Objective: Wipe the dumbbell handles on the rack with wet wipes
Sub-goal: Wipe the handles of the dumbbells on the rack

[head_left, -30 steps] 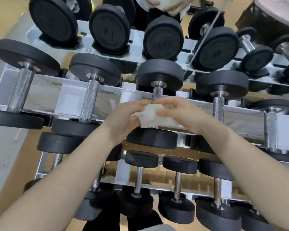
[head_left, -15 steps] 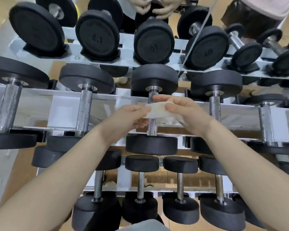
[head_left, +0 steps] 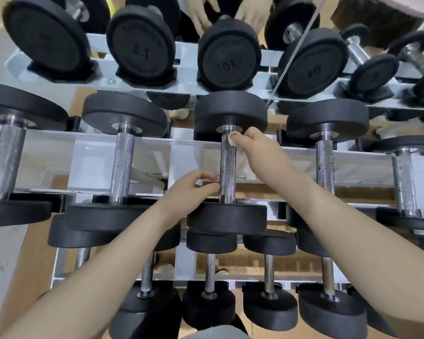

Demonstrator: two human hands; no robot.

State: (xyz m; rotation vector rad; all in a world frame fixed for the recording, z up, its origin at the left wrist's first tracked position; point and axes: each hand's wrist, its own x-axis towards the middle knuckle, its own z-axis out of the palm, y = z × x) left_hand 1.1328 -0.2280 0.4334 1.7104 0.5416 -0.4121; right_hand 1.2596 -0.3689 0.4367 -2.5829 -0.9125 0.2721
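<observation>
While the left hand (head_left: 194,189) is hanging loosely curled beside the handle (head_left: 228,172), the right hand (head_left: 252,145) is pinching the wet wipe (head_left: 231,139) against its top.

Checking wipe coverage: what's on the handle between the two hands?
Head view: bare knurled handle runs between right hand, pinching the wipe at top, and left hand near bottom.
</observation>
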